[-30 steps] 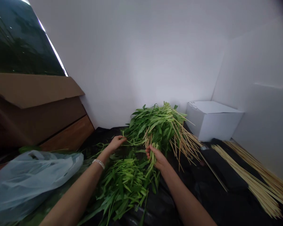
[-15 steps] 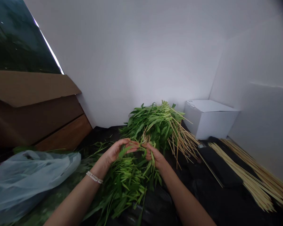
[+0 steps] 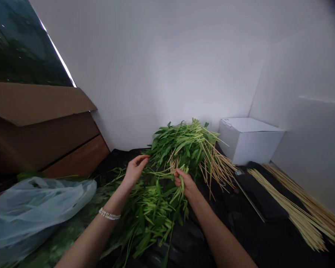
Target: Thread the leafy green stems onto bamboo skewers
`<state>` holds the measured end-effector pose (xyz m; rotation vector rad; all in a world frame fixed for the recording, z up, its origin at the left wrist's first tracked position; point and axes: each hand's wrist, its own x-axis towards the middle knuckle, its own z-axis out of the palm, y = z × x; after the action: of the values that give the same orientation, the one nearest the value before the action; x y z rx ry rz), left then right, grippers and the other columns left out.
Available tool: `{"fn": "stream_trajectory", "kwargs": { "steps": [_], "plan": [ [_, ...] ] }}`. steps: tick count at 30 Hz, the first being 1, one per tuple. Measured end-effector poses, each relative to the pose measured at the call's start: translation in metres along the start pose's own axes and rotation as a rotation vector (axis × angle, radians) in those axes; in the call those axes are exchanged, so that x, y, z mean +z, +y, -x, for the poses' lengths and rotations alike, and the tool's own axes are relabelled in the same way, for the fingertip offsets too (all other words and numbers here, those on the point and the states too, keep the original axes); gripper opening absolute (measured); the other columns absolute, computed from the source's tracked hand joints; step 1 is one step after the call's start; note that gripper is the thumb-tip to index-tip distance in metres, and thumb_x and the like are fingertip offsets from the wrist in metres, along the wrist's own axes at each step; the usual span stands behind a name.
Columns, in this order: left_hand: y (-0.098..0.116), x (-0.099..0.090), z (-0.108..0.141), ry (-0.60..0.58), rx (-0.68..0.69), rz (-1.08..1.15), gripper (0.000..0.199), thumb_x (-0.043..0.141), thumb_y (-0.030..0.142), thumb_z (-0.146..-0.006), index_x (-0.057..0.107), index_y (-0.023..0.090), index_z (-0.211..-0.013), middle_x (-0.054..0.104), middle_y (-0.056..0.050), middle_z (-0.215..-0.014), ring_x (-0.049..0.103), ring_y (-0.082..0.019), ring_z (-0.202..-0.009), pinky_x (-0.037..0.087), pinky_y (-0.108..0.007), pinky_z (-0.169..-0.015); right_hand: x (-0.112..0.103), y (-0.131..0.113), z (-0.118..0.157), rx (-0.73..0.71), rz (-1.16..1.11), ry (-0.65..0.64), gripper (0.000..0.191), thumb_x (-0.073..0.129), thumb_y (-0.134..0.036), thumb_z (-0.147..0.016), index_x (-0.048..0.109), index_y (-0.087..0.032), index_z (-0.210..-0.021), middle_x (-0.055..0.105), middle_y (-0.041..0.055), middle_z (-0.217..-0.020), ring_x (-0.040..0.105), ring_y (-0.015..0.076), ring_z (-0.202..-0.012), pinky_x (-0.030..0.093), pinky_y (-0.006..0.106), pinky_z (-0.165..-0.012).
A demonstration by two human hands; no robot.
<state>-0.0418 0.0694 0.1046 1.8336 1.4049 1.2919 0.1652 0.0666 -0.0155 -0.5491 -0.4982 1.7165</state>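
Note:
My right hand [image 3: 185, 182] is closed around a small bunch of leafy green stems [image 3: 181, 190], whose leaves hang below the fingers. To its left and a little higher is my left hand [image 3: 136, 169], thumb and fingertips drawn together in a pinch. Whatever may lie between those fingertips is too small to make out. Beneath both hands lies a heap of loose leafy greens [image 3: 153, 214] with cut stems. Just beyond my hands rests a pile of greens [image 3: 181, 139], with thin bamboo sticks [image 3: 216, 163] jutting out toward the right.
On the left are a pale plastic bag [image 3: 36, 216] and an open cardboard box [image 3: 41, 108]. At the right, bundles of thin sticks [image 3: 290, 208] lie beside a dark flat case [image 3: 262, 197]. A white box [image 3: 248, 139] stands by the wall. Black plastic sheeting [image 3: 226, 230] covers the surface.
My left hand has come away from the stems, moving up and to the left. The right hand keeps its hold on the bunch in nearly the same place.

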Motion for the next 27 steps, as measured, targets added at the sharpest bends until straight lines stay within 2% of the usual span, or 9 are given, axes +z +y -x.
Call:
{"fn": "stream_trajectory", "kwargs": {
  "steps": [2, 4, 8, 12, 18, 21, 24, 27],
  "plan": [
    [0.005, -0.004, 0.003, 0.100, 0.150, -0.150, 0.033, 0.056, 0.044, -0.083, 0.072, 0.017, -0.094, 0.070, -0.008, -0.095, 0.061, -0.023, -0.092, 0.045, -0.034, -0.087, 0.003, 0.000, 0.001, -0.044, -0.006, 0.055, 0.023, 0.078, -0.029, -0.066, 0.061, -0.016, -0.074, 0.066, -0.0019, -0.063, 0.041, 0.0022, -0.035, 0.027, 0.013, -0.030],
    [0.011, -0.002, 0.011, 0.106, 0.318, -0.345, 0.027, 0.057, 0.041, -0.085, 0.075, 0.021, -0.089, 0.069, -0.006, -0.087, 0.058, -0.022, -0.089, 0.043, -0.034, -0.084, 0.007, 0.001, 0.004, -0.076, 0.002, 0.105, 0.023, 0.078, -0.028, -0.065, 0.063, -0.015, -0.075, 0.069, 0.0008, -0.065, 0.041, 0.0025, -0.035, 0.027, 0.014, -0.030],
    [0.013, 0.012, 0.028, -0.058, 0.602, -0.669, 0.019, 0.059, 0.033, -0.088, 0.075, 0.027, -0.094, 0.068, -0.006, -0.087, 0.053, -0.023, -0.095, 0.035, -0.039, -0.086, 0.014, 0.001, 0.010, -0.096, 0.034, 0.128, 0.021, 0.078, -0.027, -0.065, 0.064, -0.014, -0.074, 0.070, 0.0029, -0.066, 0.042, 0.0029, -0.035, 0.027, 0.014, -0.030],
    [0.001, 0.023, 0.031, -0.170, 0.705, -0.796, 0.018, 0.057, 0.025, -0.089, 0.073, 0.027, -0.098, 0.067, -0.007, -0.089, 0.051, -0.023, -0.096, 0.032, -0.041, -0.087, 0.017, 0.001, 0.013, -0.103, 0.053, 0.081, 0.022, 0.078, -0.028, -0.065, 0.065, -0.014, -0.075, 0.070, 0.0021, -0.065, 0.041, 0.0027, -0.035, 0.026, 0.014, -0.030],
    [-0.008, 0.022, 0.028, -0.172, 0.713, -0.844, 0.017, 0.055, 0.026, -0.090, 0.072, 0.025, -0.091, 0.067, -0.007, -0.087, 0.052, -0.023, -0.095, 0.032, -0.040, -0.084, 0.017, 0.001, 0.015, -0.096, 0.106, 0.038, 0.025, 0.078, -0.031, -0.065, 0.066, -0.013, -0.076, 0.069, 0.0017, -0.064, 0.040, 0.0026, -0.034, 0.027, 0.015, -0.031],
    [-0.009, 0.023, 0.030, -0.172, 0.666, -0.816, 0.013, 0.058, 0.024, -0.086, 0.071, 0.024, -0.086, 0.068, -0.006, -0.087, 0.053, -0.024, -0.095, 0.033, -0.040, -0.084, 0.019, 0.004, 0.016, -0.090, 0.134, 0.030, 0.026, 0.078, -0.031, -0.065, 0.065, -0.013, -0.077, 0.070, 0.0027, -0.067, 0.040, 0.0028, -0.035, 0.027, 0.016, -0.031],
    [-0.011, 0.025, 0.027, -0.122, 0.498, -0.695, 0.011, 0.059, 0.022, -0.079, 0.070, 0.022, -0.076, 0.068, -0.005, -0.083, 0.054, -0.024, -0.092, 0.037, -0.038, -0.083, 0.023, 0.008, 0.017, -0.075, 0.138, 0.008, 0.026, 0.079, -0.033, -0.065, 0.064, -0.013, -0.075, 0.070, 0.0027, -0.067, 0.038, 0.0021, -0.034, 0.026, 0.015, -0.030],
    [-0.016, 0.023, 0.016, -0.062, 0.243, -0.428, 0.012, 0.057, 0.022, -0.073, 0.067, 0.019, -0.068, 0.068, -0.004, -0.079, 0.057, -0.021, -0.083, 0.042, -0.033, -0.081, 0.026, 0.009, 0.017, -0.050, 0.084, -0.028, 0.026, 0.078, -0.033, -0.066, 0.063, -0.014, -0.072, 0.067, 0.0004, -0.064, 0.037, 0.0015, -0.034, 0.025, 0.015, -0.030]
  ]
}}
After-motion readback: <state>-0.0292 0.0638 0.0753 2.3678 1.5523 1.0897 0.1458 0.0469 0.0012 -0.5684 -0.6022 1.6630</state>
